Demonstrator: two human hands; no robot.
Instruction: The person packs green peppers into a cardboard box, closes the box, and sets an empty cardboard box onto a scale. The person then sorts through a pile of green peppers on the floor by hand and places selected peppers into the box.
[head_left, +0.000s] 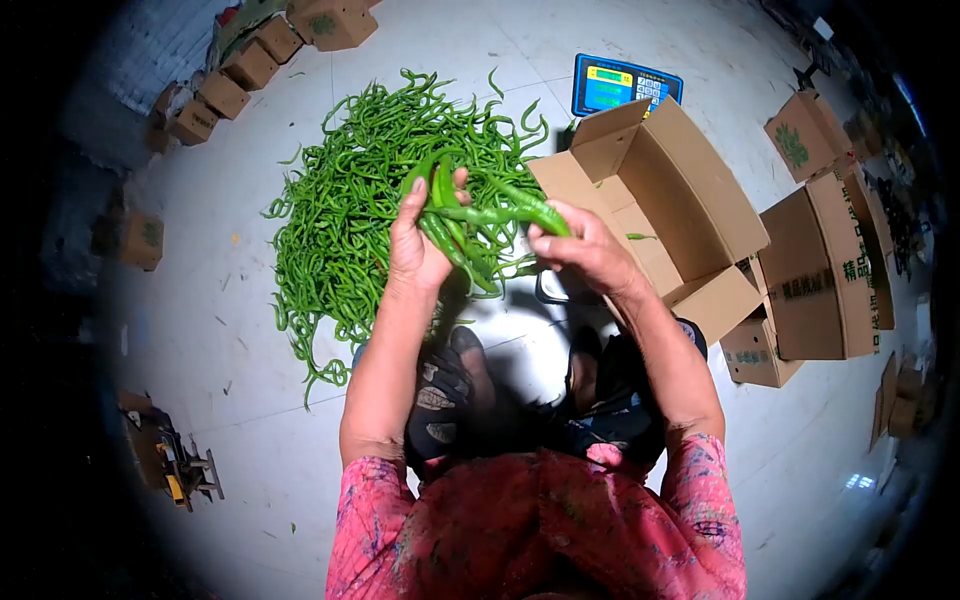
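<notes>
A: Largest entry?
B: Floor [280,460], pale, bearing everything listed below.

A: Next?
B: Pile [340,230], one, of long green peppers; loose on the floor, ahead and to the left.

A: Containers?
B: Carton [705,180], one, brown, flaps spread, tilted; right of the pile.

A: Instruments?
B: Scale display [625,88], one, blue-framed, with keys; just beyond the carton.

A: Hands?
B: Two. Left hand [418,250], over the near part of the pile, fingers curled round a bunch [447,190], thumb along its side. Right hand [590,250], near the carton's edge, thumb and fingers pinching the near end of a pepper [545,214], whose far end reaches toward the bunch; whether they touch, cannot tell.

A: Smallest?
B: Small pepper [640,237], one, lying inside the carton.
</notes>
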